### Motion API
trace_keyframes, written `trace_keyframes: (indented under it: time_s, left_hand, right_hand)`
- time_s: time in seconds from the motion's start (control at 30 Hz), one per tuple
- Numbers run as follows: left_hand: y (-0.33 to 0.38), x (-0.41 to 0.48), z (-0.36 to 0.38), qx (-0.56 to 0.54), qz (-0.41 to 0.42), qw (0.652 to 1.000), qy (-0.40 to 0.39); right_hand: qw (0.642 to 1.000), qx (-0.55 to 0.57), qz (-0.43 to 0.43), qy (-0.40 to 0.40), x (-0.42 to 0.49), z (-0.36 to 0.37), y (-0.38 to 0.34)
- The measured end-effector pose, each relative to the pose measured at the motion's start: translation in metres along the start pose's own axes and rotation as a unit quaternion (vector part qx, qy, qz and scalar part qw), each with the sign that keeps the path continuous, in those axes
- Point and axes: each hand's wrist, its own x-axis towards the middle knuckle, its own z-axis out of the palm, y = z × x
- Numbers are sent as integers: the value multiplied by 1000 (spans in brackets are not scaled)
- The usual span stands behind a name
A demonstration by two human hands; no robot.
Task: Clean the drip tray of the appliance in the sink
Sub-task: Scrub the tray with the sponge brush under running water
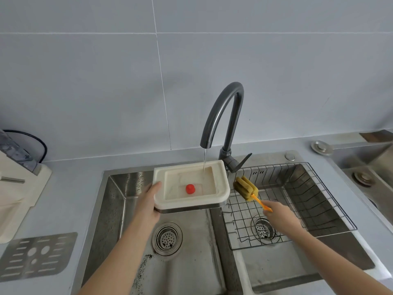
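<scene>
1. My left hand (148,201) grips the cream drip tray (221,184) by its left edge, thumb over the rim and fingers wrapped underneath, holding it level above the left basin of the steel sink (119,201).
2. The tray sits under the dark grey faucet (221,116); a thin stream of water (204,160) falls into its back right corner and shallow water pools inside.
3. A small red float (190,189) stands in the middle of the tray's well.
4. My right hand (278,216) is closed around the orange handle of a sponge brush (246,188), pinching it near its end, above the right basin.
5. The brush's yellow-green sponge head hangs just beside the tray's right edge; whether it touches the tray I cannot tell.
6. A black wire rack (302,188) sits in the right basin below the brush.
7. Each basin has a round drain strainer: one (167,238) below the tray, the other under the rack.
8. On the counter to the left lies a perforated metal grate (36,256), beside a cream appliance (19,188).
</scene>
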Motion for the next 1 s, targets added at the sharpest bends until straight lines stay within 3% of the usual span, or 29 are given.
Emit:
trace_keyframes:
  time_s: [0.43, 1.0]
  left_hand:
    - [-17, 2, -4, -34, -115, 993, 17]
    - [-14, 3, -9, 5, -126, 991, 38]
  right_hand:
    - [999, 31, 7, 30, 19, 52, -13]
    - [991, -65, -20, -113, 26, 53, -23]
